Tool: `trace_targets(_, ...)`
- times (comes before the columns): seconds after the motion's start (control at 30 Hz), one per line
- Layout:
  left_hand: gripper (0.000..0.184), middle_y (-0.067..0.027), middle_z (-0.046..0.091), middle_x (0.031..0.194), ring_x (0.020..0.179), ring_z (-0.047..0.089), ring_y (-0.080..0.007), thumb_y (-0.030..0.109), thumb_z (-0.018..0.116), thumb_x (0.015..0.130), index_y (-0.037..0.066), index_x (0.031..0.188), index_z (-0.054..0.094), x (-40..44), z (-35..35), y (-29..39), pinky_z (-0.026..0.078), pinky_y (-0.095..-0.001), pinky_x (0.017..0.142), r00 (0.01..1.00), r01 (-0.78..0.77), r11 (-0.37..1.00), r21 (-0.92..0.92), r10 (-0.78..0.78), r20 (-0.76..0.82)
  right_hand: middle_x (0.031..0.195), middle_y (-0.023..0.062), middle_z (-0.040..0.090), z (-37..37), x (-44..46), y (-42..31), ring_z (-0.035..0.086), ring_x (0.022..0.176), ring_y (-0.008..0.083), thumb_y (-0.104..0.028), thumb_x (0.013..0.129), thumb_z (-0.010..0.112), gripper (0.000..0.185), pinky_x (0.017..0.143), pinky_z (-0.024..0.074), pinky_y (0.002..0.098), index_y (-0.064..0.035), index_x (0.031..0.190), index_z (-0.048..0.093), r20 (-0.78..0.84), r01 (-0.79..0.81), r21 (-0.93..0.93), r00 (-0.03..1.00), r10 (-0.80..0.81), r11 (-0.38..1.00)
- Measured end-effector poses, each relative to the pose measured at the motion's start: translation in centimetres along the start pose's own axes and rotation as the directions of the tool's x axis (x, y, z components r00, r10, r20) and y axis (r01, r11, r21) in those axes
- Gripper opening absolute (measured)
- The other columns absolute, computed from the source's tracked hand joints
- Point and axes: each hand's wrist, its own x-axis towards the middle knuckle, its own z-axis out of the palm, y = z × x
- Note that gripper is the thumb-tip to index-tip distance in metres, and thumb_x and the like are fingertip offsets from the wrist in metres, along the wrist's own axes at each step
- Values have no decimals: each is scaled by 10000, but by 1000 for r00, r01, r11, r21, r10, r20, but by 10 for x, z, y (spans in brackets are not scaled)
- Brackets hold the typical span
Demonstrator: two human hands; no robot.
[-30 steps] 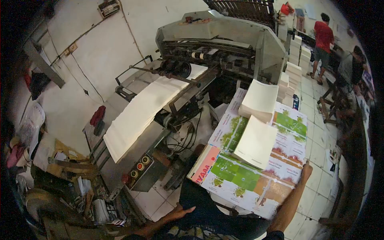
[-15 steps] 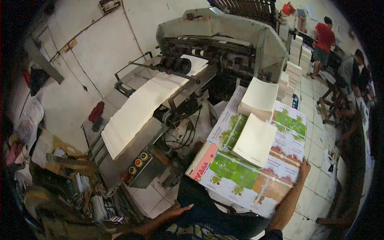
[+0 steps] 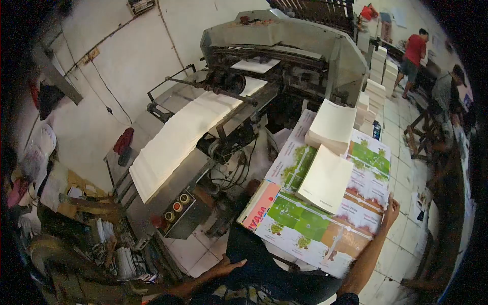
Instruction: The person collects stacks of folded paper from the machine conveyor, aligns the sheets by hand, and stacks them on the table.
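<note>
My left hand [image 3: 227,266] lies on my dark-clothed thigh, fingers stretched out and holding nothing. My right hand [image 3: 391,212] rests at the right edge of the printed sheets [image 3: 300,216], which are green, brown and white and cover a work surface; its fingers are partly spread along that edge. On the sheets lie a stack of cream paper [image 3: 326,179] and, behind it, a taller, slightly curved paper stack [image 3: 331,124]. A printing machine [image 3: 279,33] stands ahead, with a long row of overlapping white sheets [image 3: 188,137] on its feed table. Farther in is a single white sheet [image 3: 255,65].
A control panel with round buttons [image 3: 177,206] is below the feed table. Several paper stacks [image 3: 375,91] line the tiled floor at right. A person in a red shirt [image 3: 415,50] stands farther back; another person is at far right. Paper clutter [image 3: 124,262] lies lower left.
A white sheet now shows farther inside the machine. The fingers of my right hand have shifted slightly at the edge. My left hand stays put. The red-shirted person leans differently.
</note>
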Motion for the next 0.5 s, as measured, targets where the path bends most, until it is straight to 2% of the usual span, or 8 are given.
trace_targets(0.03,1601,-393,208,1545,1471,254,-409,914,607,634,-247,1407,-180,24,-4,-36,270,-380,1194,1000,3,998,-66,-1,22,985,125,631,-1,0,1,570,871,219,-483,847,772,547,746,482,361,34,981,655,-4,-4,4,1000,4,1000)
trace_targets(0.13,1590,-385,200,1551,1472,256,-405,910,606,640,-252,1411,-158,-63,8,92,276,-383,1191,996,67,979,194,-54,-70,1056,155,617,-4,3,1,567,938,220,-486,842,776,589,789,477,351,29,1090,634,-63,99,-62,993,-103,993)
trace_targets(0.2,1570,-383,194,1555,1474,251,-406,901,605,654,-255,1417,-133,-93,12,134,276,-381,1191,994,90,978,189,-77,-73,989,156,632,-5,-5,-12,592,876,216,-489,829,787,626,723,488,342,25,1140,611,47,-126,-23,991,127,992)
trace_targets(0.37,1508,-381,209,1551,1471,258,-409,878,597,696,-261,1431,-65,-124,16,181,286,-372,1185,998,35,974,222,-22,-64,845,126,635,-4,-29,-48,588,743,180,-486,822,795,644,604,473,307,20,1167,596,132,-105,32,986,100,994)
trace_targets(0.4,1502,-385,209,1548,1467,264,-412,884,584,699,-261,1433,-54,-125,17,184,289,-377,1183,988,139,961,237,-118,-98,802,112,631,-4,-30,-50,580,708,167,-480,823,795,642,572,463,298,19,1173,593,143,-127,90,983,114,988)
trace_targets(0.43,1497,-390,208,1544,1463,270,-415,890,570,702,-262,1434,-44,-132,20,189,292,-382,1180,967,244,938,246,-217,-131,802,112,631,-6,-31,-48,580,708,167,-480,823,795,642,572,463,298,19,1173,593,146,-129,83,982,116,988)
trace_targets(0.47,1497,-390,208,1544,1463,270,-415,890,570,702,-262,1434,-44,-139,17,198,292,-382,1180,967,246,938,244,-220,-130,863,120,634,-6,-30,-48,586,762,180,-497,838,770,649,632,477,296,46,1152,600,167,-99,14,981,96,995)
trace_targets(0.5,1504,-398,202,1542,1462,270,-419,907,549,696,-261,1435,-44,-149,11,215,295,-394,1178,984,166,942,292,-177,12,923,129,637,-5,-29,-47,593,816,192,-513,853,745,663,692,491,294,72,1131,606,186,-67,-53,979,76,996)
